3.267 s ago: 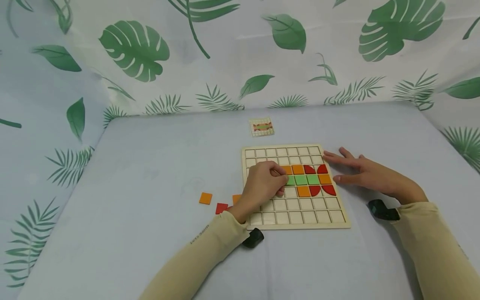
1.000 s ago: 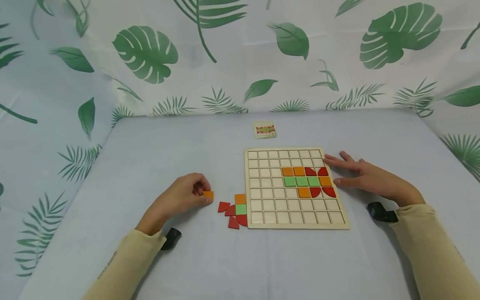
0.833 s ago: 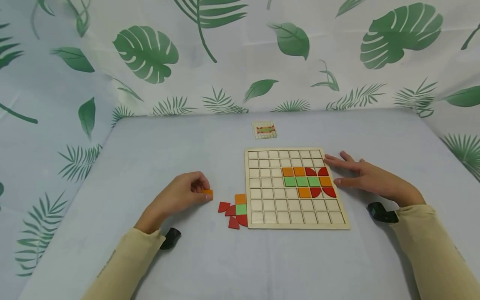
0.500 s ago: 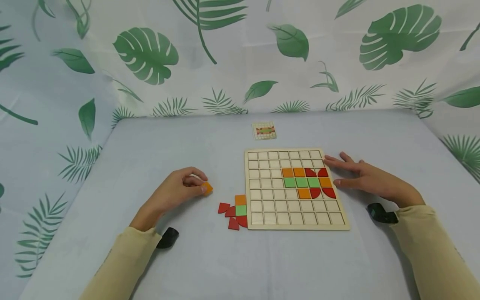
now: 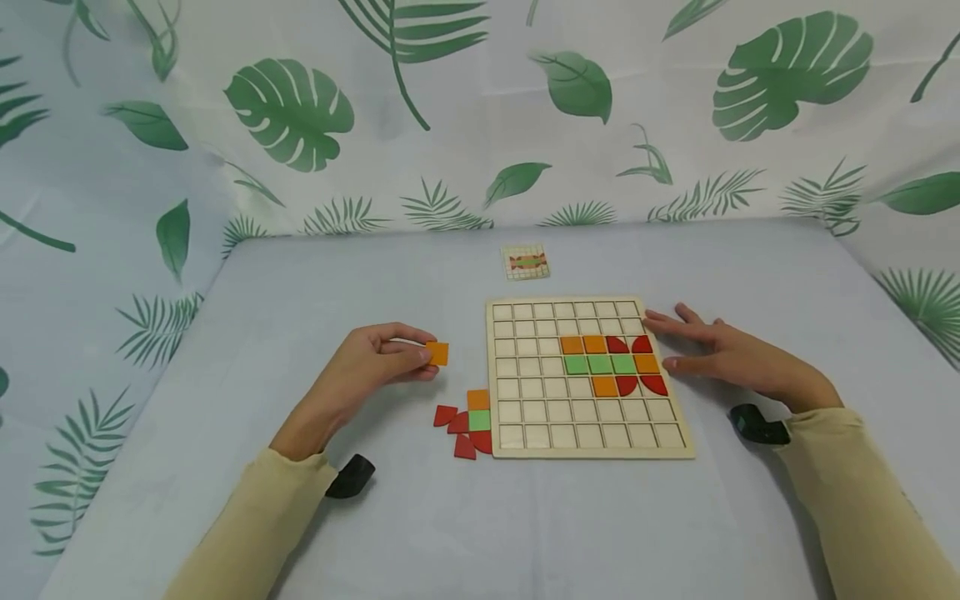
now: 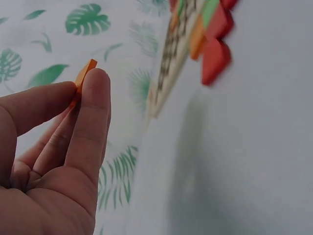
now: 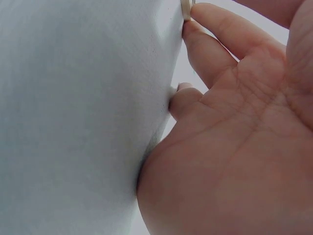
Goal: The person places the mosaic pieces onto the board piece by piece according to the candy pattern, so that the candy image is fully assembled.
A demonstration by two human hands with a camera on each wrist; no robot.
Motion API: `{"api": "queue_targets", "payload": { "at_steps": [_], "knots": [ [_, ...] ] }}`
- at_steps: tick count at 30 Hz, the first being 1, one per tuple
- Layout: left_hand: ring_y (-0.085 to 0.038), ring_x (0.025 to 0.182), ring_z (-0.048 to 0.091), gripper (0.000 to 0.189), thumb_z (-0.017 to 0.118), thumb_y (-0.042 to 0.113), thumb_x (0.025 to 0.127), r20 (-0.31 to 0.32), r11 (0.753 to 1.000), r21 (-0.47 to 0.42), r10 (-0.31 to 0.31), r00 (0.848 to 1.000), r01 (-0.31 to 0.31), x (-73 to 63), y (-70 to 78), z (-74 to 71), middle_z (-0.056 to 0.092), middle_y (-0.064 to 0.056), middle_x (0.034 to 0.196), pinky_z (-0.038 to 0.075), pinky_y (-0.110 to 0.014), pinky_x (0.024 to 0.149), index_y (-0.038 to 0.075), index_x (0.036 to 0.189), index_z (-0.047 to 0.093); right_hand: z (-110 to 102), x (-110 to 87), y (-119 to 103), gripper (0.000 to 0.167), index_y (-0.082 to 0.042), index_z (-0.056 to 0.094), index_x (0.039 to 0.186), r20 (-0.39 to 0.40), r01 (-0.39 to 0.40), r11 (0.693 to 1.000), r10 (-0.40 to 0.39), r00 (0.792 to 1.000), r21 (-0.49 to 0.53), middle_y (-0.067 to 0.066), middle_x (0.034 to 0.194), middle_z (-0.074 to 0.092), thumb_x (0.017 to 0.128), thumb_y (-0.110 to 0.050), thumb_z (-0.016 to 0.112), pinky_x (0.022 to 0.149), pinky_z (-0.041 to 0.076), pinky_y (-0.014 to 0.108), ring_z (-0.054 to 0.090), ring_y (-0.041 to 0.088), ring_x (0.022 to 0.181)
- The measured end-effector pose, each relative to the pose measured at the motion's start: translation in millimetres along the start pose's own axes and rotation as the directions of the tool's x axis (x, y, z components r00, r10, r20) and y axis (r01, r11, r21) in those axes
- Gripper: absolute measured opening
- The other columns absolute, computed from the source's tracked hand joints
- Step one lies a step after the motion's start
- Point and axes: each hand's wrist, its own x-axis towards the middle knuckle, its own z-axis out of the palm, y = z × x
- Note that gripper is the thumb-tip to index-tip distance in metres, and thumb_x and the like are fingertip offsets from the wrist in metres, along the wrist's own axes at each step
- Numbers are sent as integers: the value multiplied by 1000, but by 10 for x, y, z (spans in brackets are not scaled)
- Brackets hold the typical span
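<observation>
My left hand [image 5: 375,358] pinches an orange square tile [image 5: 438,353] between thumb and fingers, raised over the table left of the wooden grid board [image 5: 592,452]. In the left wrist view the orange tile [image 6: 86,76] shows edge-on between thumb and fingertip. On the board, a row of green tiles [image 5: 599,364] has orange squares [image 5: 605,387] and red quarter-circle pieces [image 5: 652,385] around it. My right hand [image 5: 738,360] rests beside the board, its fingers spread and fingertips at the right edge. The right wrist view shows this right hand [image 7: 230,132] with its side on the cloth.
Several loose red pieces [image 5: 446,415], an orange square [image 5: 477,400] and a green square [image 5: 479,420] lie against the board's left edge. A small pattern card [image 5: 526,262] lies behind the board. A leaf-printed cloth [image 5: 450,100] hangs at the back.
My left hand went from the board to the loose orange square on the left, picked it up, turned it, and has lifted it toward the board. The right hand stays at the board's edge.
</observation>
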Motion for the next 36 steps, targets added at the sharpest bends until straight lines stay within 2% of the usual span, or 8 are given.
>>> {"api": "queue_targets", "payload": {
  "at_steps": [5, 10, 16, 20, 23, 28, 34, 36],
  "knots": [
    [-33, 101, 78, 31, 72, 12, 104, 21, 990, -134, 46, 999, -43, 53, 164, 183, 75, -20, 118, 57, -37, 100, -4, 130, 68, 10, -2, 24, 78, -15, 36, 168, 0, 4, 1000, -4, 1000, 14, 22, 177, 3, 102, -33, 73, 113, -8, 83, -17, 53, 157],
    [-31, 100, 77, 26, 69, 4, 105, 53, 959, -258, 133, 990, -115, 147, 323, 397, 72, -25, 122, 57, -44, 99, -9, 126, 65, 12, -12, 35, 77, -14, 37, 167, -2, 8, 1000, -8, 1000, 16, 20, 177, 7, 101, -33, 73, 115, -10, 80, -14, 49, 159],
    [-26, 96, 79, 21, 66, -1, 105, 104, 928, -337, 203, 974, -158, 250, 482, 663, 72, -25, 119, 57, -44, 99, -10, 123, 65, 23, 1, 22, 77, -13, 39, 167, -3, 20, 1000, -20, 1000, 18, 17, 177, 14, 101, -32, 74, 116, -12, 77, -12, 47, 161],
    [-25, 93, 79, 19, 64, -4, 105, 116, 907, -386, 231, 966, -170, 298, 520, 786, 72, -24, 114, 59, -41, 96, -11, 122, 65, 36, 20, 3, 76, -16, 40, 167, -2, 16, 1000, -16, 1000, 18, 16, 178, 12, 101, -34, 74, 116, -9, 79, -11, 46, 161],
    [-24, 93, 79, 19, 63, -5, 105, 122, 898, -407, 235, 964, -167, 333, 514, 852, 73, -24, 113, 58, -44, 98, -11, 122, 65, 39, 28, -7, 77, -18, 40, 167, -2, 10, 1000, -10, 1000, 21, 16, 178, 9, 101, -36, 74, 115, -8, 80, -12, 45, 161],
    [-25, 93, 79, 18, 65, -2, 105, 132, 913, -386, 197, 971, -132, 381, 471, 936, 74, -22, 114, 55, -50, 102, -9, 122, 67, 27, 35, 24, 76, -15, 39, 167, -8, 20, 1000, -20, 1000, 15, 18, 177, 10, 101, -31, 74, 115, -9, 80, -12, 46, 161],
    [-41, 104, 76, 20, 70, 3, 103, 153, 939, -333, 136, 979, -79, 459, 377, 1059, 76, -19, 108, 55, -52, 102, -7, 120, 70, 4, 3, 0, 76, -14, 38, 167, -10, 26, 1000, -25, 1000, 15, 18, 177, 12, 101, -31, 74, 115, -10, 80, -12, 45, 161],
    [-41, 103, 76, 21, 71, 3, 103, 167, 945, -320, 130, 977, -71, 479, 343, 1109, 77, -19, 106, 56, -51, 101, -8, 121, 69, -7, -7, -12, 76, -13, 39, 167, -10, 32, 999, -32, 999, 14, 17, 177, 13, 101, -30, 74, 116, -11, 79, -12, 45, 161]
  ]
}}
